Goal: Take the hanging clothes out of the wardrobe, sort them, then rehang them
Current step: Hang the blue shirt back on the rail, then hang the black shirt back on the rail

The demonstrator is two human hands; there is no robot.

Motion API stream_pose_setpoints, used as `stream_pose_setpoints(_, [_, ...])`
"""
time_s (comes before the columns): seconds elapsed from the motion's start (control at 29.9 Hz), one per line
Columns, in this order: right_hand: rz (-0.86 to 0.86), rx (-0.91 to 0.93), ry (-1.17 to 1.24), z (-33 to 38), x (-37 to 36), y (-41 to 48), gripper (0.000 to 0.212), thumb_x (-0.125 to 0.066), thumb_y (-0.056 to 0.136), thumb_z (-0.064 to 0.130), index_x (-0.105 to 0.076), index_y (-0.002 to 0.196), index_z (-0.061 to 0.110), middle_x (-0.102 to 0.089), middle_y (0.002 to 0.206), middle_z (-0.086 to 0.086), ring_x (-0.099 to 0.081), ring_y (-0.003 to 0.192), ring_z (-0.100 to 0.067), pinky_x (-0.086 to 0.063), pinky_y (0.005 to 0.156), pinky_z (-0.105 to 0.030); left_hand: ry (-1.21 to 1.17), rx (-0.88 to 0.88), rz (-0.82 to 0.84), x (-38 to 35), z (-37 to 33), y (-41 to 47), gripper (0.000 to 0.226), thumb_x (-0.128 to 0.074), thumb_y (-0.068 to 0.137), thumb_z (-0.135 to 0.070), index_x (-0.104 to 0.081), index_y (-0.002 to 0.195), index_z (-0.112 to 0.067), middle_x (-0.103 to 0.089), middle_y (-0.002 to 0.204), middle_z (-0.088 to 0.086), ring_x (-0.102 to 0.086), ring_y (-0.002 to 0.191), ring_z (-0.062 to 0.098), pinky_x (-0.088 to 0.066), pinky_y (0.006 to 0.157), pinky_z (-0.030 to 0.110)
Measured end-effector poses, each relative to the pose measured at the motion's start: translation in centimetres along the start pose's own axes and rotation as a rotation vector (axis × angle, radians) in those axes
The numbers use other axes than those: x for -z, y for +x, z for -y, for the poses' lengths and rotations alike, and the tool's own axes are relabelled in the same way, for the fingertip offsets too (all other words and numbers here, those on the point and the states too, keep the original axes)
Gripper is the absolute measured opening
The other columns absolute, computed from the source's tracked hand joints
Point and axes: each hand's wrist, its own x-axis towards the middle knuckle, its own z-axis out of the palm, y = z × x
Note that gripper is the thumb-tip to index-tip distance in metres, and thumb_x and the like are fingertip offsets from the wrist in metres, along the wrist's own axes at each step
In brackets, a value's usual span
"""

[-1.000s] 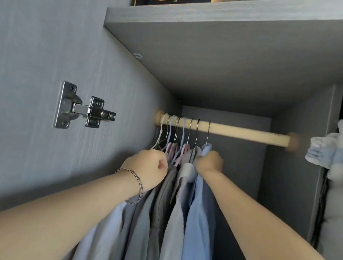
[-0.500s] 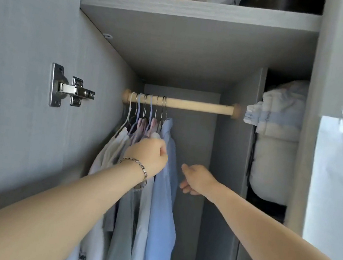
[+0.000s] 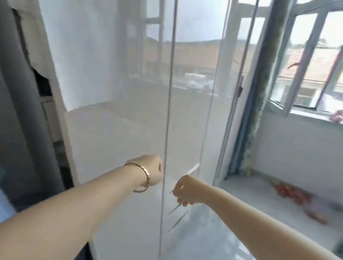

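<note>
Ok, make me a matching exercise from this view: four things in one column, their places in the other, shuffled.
Things:
1 bracelet
2 window
3 red heap
4 white sheet

Places:
A on the floor, right
B on the left arm
C upper left
D upper right, swung open

Pairs: 1-B, 2-D, 3-A, 4-C

From my feed I see an open window (image 3: pixel 304 60) at right, with an orange tiled roof (image 3: pixel 318 69) beyond it. A pink object (image 3: pixel 337 114) sits on the windowsill (image 3: pixel 313 116). A patterned curtain (image 3: pixel 260 87) hangs beside the window. Blurred red round things (image 3: pixel 289 191) lie on the floor (image 3: pixel 254 207).
</note>
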Motion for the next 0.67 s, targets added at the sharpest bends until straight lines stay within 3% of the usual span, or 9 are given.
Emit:
stream_pose_setpoints(0.1, [-0.081, -0.184, 0.031, -11.7, 0.2, -6.0, 0.021, -0.051, 0.092, 0.012, -0.064, 0.107, 0.007, -0.06, 0.088, -0.005, -0.049, 0.055, -0.007, -0.043, 0.049, -0.014, 0.029, -0.221, 0.105, -6.4, -10.2, 0.7, 0.016, -0.046, 0.084, -0.016, -0.06, 0.084, -0.021, -0.07, 0.101, 0.007, -0.065, 0.097, 0.027, -0.05, 0.084, 0.031])
stream_pose_setpoints(0.23, [-0.16, -0.443, 0.154, -25.3, -0.6, -16.1, 0.025, -0.052, 0.09, 0.01, -0.064, 0.11, 0.002, -0.061, 0.09, -0.008, -0.051, 0.057, -0.011, -0.043, 0.058, -0.017, 0.083, -0.492, 0.177, -15.1, -23.9, -0.4, 0.023, -0.046, 0.086, -0.019, -0.065, 0.098, -0.019, -0.065, 0.11, 0.004, -0.06, 0.102, 0.027, -0.047, 0.083, 0.029])
stream_pose_setpoints(0.3, [-0.17, -0.57, 0.166, -31.8, -1.7, -21.5, 0.02, -0.047, 0.09, 0.009, -0.066, 0.087, 0.004, -0.062, 0.085, -0.013, -0.053, 0.068, -0.019, -0.04, 0.058, -0.02, 0.106, -0.609, 0.216, -19.3, -30.6, -2.4, 0.023, -0.045, 0.087, -0.02, -0.065, 0.099, -0.02, -0.064, 0.112, 0.001, -0.06, 0.102, 0.025, -0.046, 0.08, 0.028])
stream_pose_setpoints(0.37, [-0.24, -0.675, 0.19, -38.1, -3.3, -26.9, 0.027, -0.047, 0.088, 0.009, -0.055, 0.062, 0.011, -0.058, 0.074, -0.014, -0.05, 0.076, -0.017, -0.038, 0.058, -0.021, 0.137, -0.703, 0.252, -23.1, -37.0, -4.6, 0.024, -0.044, 0.087, -0.02, -0.064, 0.101, -0.022, -0.064, 0.112, 0.0, -0.06, 0.102, 0.024, -0.043, 0.077, 0.026])
stream_pose_setpoints(0.4, [-0.285, -0.731, 0.238, -41.5, -4.2, -30.4, 0.023, -0.051, 0.087, 0.009, -0.059, 0.064, 0.009, -0.061, 0.077, -0.016, -0.05, 0.076, -0.016, -0.041, 0.061, -0.022, 0.155, -0.757, 0.278, -25.5, -40.8, -6.2, 0.025, -0.044, 0.088, -0.02, -0.065, 0.1, -0.022, -0.064, 0.111, 0.0, -0.059, 0.102, 0.024, -0.043, 0.077, 0.026])
stream_pose_setpoints(0.47, [-0.373, -0.809, 0.33, -46.5, -5.7, -35.8, 0.02, -0.052, 0.088, 0.01, -0.069, 0.089, 0.0, -0.068, 0.097, -0.02, -0.052, 0.076, -0.016, -0.047, 0.073, -0.028, 0.168, -0.831, 0.313, -28.8, -46.1, -8.5, 0.023, -0.044, 0.088, -0.021, -0.065, 0.096, -0.021, -0.064, 0.109, 0.002, -0.058, 0.101, 0.024, -0.04, 0.074, 0.026])
stream_pose_setpoints(0.54, [-0.411, -0.896, 0.428, -51.9, -7.9, -41.3, 0.025, -0.048, 0.091, 0.01, -0.066, 0.107, 0.001, -0.067, 0.11, -0.013, -0.054, 0.083, -0.017, -0.047, 0.08, -0.03, 0.175, -0.909, 0.351, -32.9, -51.7, -10.9, 0.017, -0.045, 0.089, -0.02, -0.061, 0.086, -0.022, -0.063, 0.102, 0.003, -0.057, 0.092, 0.024, -0.042, 0.074, 0.026])
stream_pose_setpoints(0.67, [-0.567, -1.153, 0.606, -61.2, -14.2, -50.8, 0.025, -0.048, 0.089, 0.013, -0.066, 0.106, 0.014, -0.064, 0.117, -0.003, -0.059, 0.106, -0.021, -0.045, 0.089, -0.026, 0.279, -1.027, 0.43, -40.9, -61.3, -15.8, 0.021, -0.039, 0.093, -0.018, -0.06, 0.093, -0.017, -0.059, 0.094, 0.004, -0.057, 0.087, 0.026, -0.046, 0.075, 0.03])
